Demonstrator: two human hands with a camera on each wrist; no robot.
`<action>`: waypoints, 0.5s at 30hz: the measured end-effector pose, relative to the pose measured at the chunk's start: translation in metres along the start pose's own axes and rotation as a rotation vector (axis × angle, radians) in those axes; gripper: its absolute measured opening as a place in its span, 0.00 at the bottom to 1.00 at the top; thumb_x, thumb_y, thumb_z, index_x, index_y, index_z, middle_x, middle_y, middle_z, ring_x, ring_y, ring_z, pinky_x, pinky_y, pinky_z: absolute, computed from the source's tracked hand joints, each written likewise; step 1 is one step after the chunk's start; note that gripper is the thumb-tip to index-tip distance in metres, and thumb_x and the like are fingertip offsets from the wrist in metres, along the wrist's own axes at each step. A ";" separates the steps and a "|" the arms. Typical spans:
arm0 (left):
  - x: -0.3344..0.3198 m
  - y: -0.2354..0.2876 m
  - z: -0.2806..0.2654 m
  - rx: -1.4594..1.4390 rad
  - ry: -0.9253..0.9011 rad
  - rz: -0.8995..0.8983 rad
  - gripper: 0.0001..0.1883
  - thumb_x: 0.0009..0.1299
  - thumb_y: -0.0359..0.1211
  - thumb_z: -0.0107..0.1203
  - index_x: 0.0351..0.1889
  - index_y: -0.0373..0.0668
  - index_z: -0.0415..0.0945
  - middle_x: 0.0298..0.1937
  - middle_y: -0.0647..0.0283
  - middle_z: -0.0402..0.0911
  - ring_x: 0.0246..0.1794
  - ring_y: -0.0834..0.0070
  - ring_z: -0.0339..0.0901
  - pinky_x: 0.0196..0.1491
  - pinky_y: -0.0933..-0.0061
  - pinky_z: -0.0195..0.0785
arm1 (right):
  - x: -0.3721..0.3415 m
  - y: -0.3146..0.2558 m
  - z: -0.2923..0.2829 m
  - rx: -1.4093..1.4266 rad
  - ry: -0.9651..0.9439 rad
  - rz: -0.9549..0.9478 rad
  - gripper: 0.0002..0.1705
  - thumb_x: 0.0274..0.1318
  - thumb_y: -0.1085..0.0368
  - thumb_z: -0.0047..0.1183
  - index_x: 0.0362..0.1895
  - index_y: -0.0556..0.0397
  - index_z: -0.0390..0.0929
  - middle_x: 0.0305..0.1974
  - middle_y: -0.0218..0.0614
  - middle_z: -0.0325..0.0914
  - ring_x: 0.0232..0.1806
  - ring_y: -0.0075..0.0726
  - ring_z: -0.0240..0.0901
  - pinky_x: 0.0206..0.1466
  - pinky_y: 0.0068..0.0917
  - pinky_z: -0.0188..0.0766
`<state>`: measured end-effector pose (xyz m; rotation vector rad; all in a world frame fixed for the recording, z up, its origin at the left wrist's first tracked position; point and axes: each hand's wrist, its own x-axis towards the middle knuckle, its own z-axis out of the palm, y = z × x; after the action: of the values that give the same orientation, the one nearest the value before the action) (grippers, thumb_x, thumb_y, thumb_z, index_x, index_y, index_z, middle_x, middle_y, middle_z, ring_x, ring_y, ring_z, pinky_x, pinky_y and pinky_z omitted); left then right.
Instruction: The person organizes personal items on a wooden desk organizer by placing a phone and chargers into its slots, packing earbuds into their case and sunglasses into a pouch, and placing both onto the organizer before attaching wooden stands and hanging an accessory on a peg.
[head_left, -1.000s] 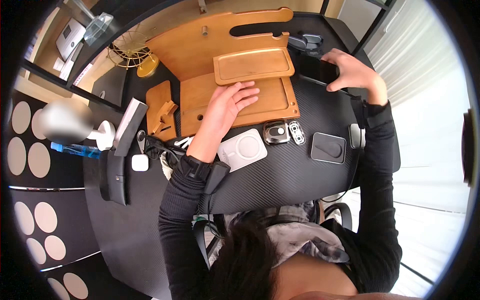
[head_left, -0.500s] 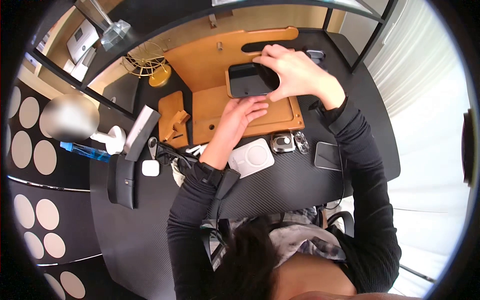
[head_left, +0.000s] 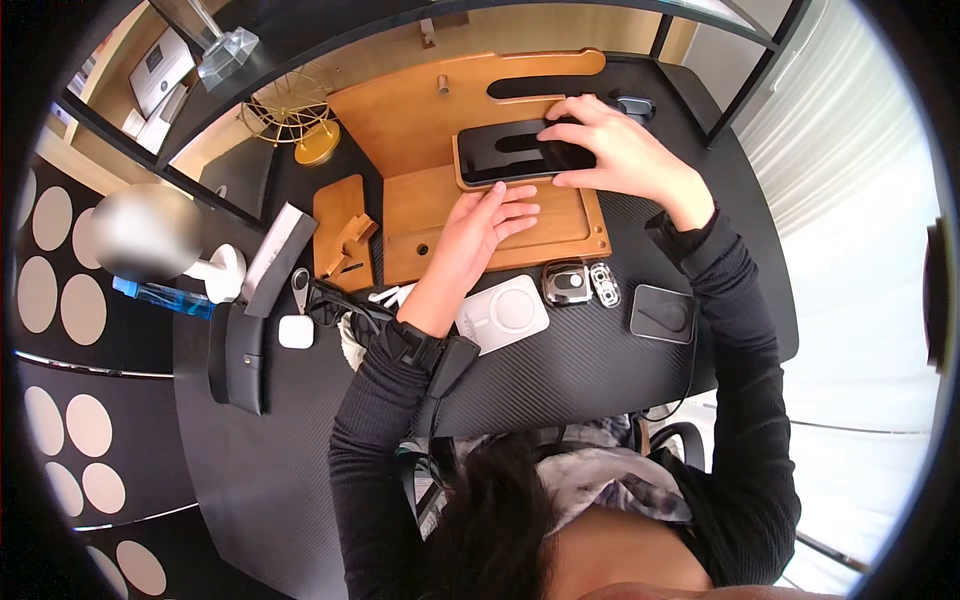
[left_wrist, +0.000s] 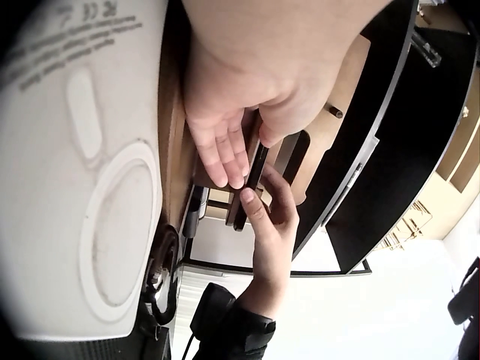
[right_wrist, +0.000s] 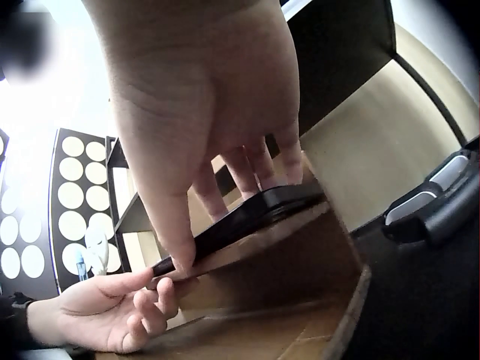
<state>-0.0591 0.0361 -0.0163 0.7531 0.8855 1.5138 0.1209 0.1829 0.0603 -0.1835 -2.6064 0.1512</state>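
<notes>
A black smartphone (head_left: 482, 158) lies flat on the small raised wooden tray (head_left: 472, 186) of a desk organizer. My right hand (head_left: 622, 160) holds the phone's right end, thumb at the near long edge and fingers over the far side. Seen from the right wrist, the phone (right_wrist: 232, 229) rests along the tray's top. My left hand (head_left: 472, 235) is at the tray's front edge, its thumb tip touching there and its loosely straight fingers reaching below. A white magnetic power bank (head_left: 503, 313) lies on the desk by the left wrist.
The organizer's wooden base (head_left: 405, 215) and upright back panel (head_left: 400, 110) surround the tray. Nearer are a clear-cased gadget (head_left: 567, 283), a dark rectangular tin (head_left: 662, 313), sunglasses (head_left: 325, 305) and a white earbud case (head_left: 296, 331). A black shelf frame (head_left: 400, 45) runs overhead.
My right hand has brought the phone leftward from the desk's right side and lowered it onto the tray. My left hand has stayed at the tray's front, its thumb now up at the edge.
</notes>
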 end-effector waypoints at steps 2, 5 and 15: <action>0.001 0.000 0.001 0.003 0.000 -0.010 0.17 0.78 0.38 0.44 0.48 0.29 0.71 0.55 0.47 0.77 0.49 0.65 0.79 0.54 0.63 0.75 | -0.009 0.000 -0.008 0.025 -0.037 0.056 0.26 0.43 0.56 0.67 0.47 0.54 0.79 0.47 0.39 0.72 0.53 0.46 0.68 0.57 0.38 0.67; 0.000 -0.001 0.001 0.006 0.002 -0.018 0.16 0.78 0.38 0.45 0.47 0.30 0.71 0.54 0.47 0.77 0.49 0.65 0.79 0.54 0.63 0.75 | -0.014 0.002 -0.008 0.022 -0.034 0.049 0.26 0.45 0.53 0.66 0.47 0.54 0.79 0.47 0.37 0.73 0.53 0.45 0.70 0.56 0.36 0.69; 0.001 -0.003 -0.002 0.005 0.017 -0.007 0.15 0.78 0.38 0.45 0.45 0.33 0.69 0.53 0.46 0.78 0.47 0.64 0.80 0.54 0.61 0.75 | -0.043 0.086 -0.011 -0.160 0.044 0.370 0.22 0.58 0.53 0.56 0.48 0.56 0.76 0.42 0.42 0.77 0.48 0.46 0.75 0.50 0.37 0.71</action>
<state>-0.0594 0.0370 -0.0198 0.7408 0.9035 1.5143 0.1721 0.2614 0.0360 -0.7183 -2.5158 0.0661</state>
